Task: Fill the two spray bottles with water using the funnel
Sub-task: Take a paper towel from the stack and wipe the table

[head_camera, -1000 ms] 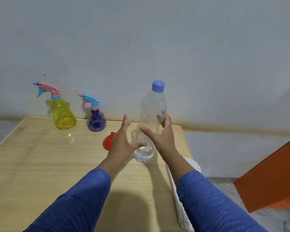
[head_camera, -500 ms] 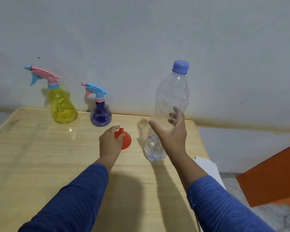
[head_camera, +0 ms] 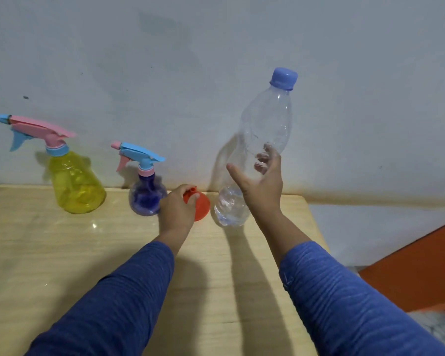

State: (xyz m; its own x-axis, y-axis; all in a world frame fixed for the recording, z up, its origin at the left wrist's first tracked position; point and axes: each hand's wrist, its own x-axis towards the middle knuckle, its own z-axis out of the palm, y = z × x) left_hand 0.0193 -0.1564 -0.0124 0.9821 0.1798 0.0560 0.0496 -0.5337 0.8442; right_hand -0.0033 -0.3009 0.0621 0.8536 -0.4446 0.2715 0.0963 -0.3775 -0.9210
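Since half a second ago the left hand [head_camera: 176,209] has closed its fingertips over the narrow spout of the red funnel [head_camera: 199,205], where before it only touched the funnel, while the right hand [head_camera: 261,186] stays wrapped around the middle of the clear water bottle [head_camera: 263,140], thumb in front and fingers showing through the plastic behind. The bottle leans a little to the right, its blue cap [head_camera: 284,78] screwed on, a small pool of water in its base, which rests on or just above the wooden table [head_camera: 49,253]. The funnel lies on its side between the water bottle and the purple spray bottle [head_camera: 147,199], whose side the left hand nearly brushes; the yellow spray bottle [head_camera: 75,183] stands further left against the wall. Both spray bottles have their trigger heads on, so nothing can be poured yet. The likely trouble is the left hand knocking the light purple bottle over as it lifts the funnel, or the tall bottle tipping
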